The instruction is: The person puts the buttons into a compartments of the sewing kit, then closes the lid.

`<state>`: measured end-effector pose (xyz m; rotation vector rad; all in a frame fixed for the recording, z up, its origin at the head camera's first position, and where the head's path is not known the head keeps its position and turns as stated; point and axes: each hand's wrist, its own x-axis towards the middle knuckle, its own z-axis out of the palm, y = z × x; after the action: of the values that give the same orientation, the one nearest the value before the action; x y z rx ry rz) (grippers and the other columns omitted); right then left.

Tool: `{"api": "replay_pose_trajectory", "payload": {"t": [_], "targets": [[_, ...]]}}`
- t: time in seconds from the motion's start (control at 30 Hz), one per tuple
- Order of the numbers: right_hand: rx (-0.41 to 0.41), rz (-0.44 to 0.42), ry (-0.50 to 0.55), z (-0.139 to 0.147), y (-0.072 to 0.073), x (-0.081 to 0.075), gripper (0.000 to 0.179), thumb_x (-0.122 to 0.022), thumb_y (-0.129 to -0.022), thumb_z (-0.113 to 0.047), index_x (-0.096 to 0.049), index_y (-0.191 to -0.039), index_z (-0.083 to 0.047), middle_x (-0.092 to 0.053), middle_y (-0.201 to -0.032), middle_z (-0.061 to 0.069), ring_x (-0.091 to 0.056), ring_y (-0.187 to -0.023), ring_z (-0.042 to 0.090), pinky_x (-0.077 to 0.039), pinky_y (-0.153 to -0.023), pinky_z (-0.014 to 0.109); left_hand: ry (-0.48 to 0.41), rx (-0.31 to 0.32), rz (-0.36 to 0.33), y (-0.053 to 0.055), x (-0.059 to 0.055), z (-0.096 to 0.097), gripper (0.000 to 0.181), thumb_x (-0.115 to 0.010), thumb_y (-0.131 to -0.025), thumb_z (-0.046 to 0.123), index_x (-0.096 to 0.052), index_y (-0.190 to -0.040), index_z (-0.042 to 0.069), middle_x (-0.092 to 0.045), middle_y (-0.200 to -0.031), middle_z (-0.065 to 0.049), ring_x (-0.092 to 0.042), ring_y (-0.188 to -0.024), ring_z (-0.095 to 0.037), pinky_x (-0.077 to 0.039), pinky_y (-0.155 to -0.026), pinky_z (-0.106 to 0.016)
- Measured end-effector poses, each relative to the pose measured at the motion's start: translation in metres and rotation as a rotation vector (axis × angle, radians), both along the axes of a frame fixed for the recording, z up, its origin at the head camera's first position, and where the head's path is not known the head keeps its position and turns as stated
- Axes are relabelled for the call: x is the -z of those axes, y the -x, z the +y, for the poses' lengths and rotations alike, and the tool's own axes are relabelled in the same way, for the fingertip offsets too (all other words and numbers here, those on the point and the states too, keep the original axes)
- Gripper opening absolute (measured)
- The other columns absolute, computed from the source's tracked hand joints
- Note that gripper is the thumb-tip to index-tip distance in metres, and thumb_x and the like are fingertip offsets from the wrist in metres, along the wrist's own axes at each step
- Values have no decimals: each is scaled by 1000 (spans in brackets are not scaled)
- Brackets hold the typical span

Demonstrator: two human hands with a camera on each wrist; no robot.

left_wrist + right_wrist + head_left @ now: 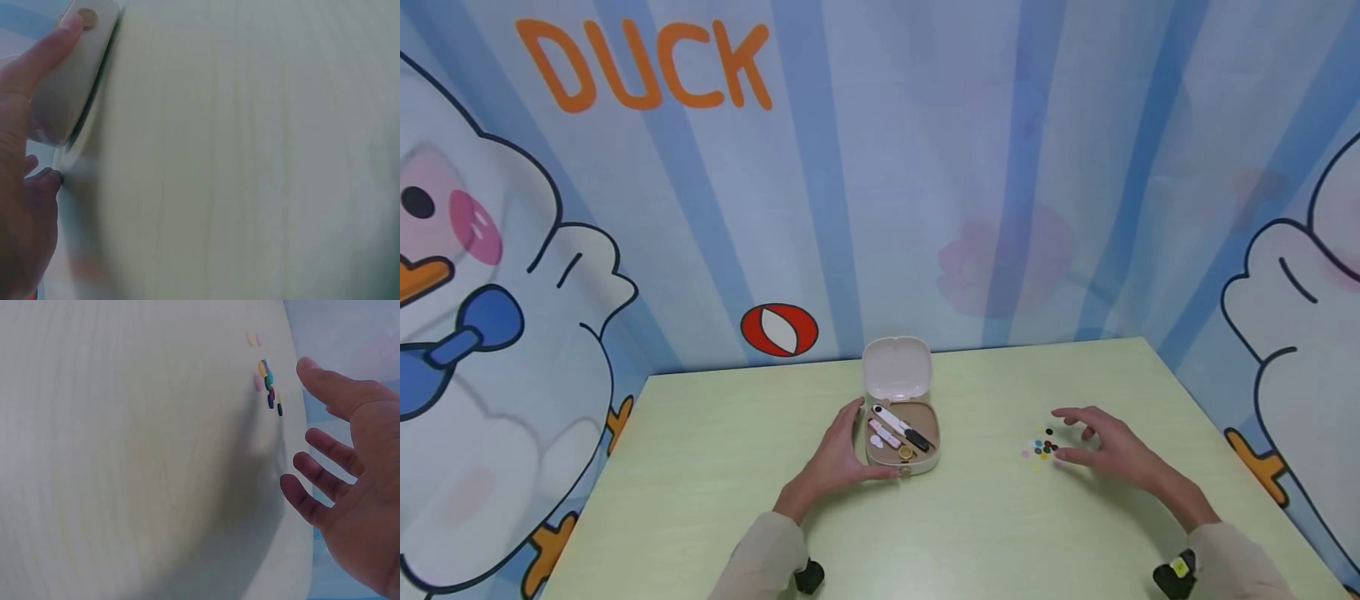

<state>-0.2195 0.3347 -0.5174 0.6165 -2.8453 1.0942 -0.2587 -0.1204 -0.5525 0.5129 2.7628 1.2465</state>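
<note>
1. Off-white box (929,463), lower ctr of the head frame, is gripped by the L hand (837,452); its front is pressed by the thumb, just beside a round tan clasp (89,19), & its L side is flanked by the fingers.
2. Nothing is held by the R hand (1116,450), R of ctr in the lower half; it's poised over the table w/ fingers spread & loosely bent.
3. Small coloured discs (1048,444) (red, black, teal, yellow, pink etc.) are scattered near the R thumb & fingertips; in the R wrist view they're seen upper R.
4. Box lid (897,371) is raised at the back. Inside, a white-&-black tool (901,426) is laid diagonally; beside it are set a pink-&-white strip (884,433), small white pieces (876,441) & a gold round piece (906,453).
5. Beige sleeves (767,552) are worn, w/ black devices (809,577) strapped by the wrists.
6. Pale yellow-green table (977,525) is backed by a blue striped backdrop (917,167); orange "DUCK" lettering (689,100) is printed upper L, & white cartoon figures (490,367) far L & R.
</note>
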Motion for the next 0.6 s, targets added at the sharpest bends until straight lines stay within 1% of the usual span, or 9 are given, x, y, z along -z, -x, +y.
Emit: {"api": "replay_pose_trajectory", "payload": {"t": [0.13, 0.27, 0.4, 0.6], "targets": [[0, 6, 4, 1, 0, 8, 43, -79, -93, -16, -66, -130, 1, -66, -108, 11, -58, -83, 16, -51, -67, 28, -7, 7, 19, 0, 0, 0, 133, -95, -65, 58, -23, -164, 7, -31, -166, -14, -31, -152, -34, -33, -120, -57], [-1, 7, 8, 2, 0, 16, 33, -78, -94, -12, -70, -123, 0, -65, -97, 3, -57, -78, 10, -51, -64, 27, -13, 11, 17, 2, 1, 0, 133, -95, -64, 60, -22, -165, 12, -30, -167, -10, -30, -153, -31, -33, -120, -55], [0, 16, 17, 3, 2, 23, 29, -78, -93, -11, -71, -120, -1, -63, -92, -2, -56, -74, 8, -50, -61, 26, -24, 22, 16, 3, 2, 0, 132, -95, -64, 60, -23, -166, 19, -31, -167, -4, -30, -153, -27, -33, -120, -53], [-5, 47, 42, 2, 4, 29, 24, -78, -93, -10, -74, -116, -3, -62, -90, -3, -51, -70, 7, -46, -56, 26, -56, 64, 36, 5, 3, 1, 131, -96, -64, 58, -22, -166, 22, -32, -166, 1, -30, -152, -22, -32, -121, -49]]}}
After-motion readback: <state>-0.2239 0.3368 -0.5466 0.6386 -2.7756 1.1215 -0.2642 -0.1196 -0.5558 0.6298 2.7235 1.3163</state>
